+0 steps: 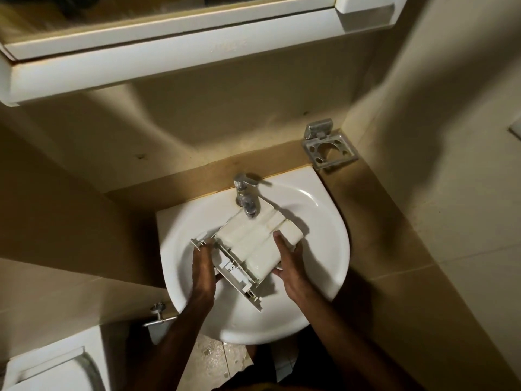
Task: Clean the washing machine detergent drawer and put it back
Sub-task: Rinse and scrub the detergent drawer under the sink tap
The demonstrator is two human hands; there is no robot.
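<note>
The left hand (203, 273) grips the front-panel end of the white detergent drawer (253, 244), held upside down and tilted over the sink (324, 221) beneath the tap (245, 197). Its ribbed underside looks yellowed. The right hand (290, 263) clasps its right side.
</note>
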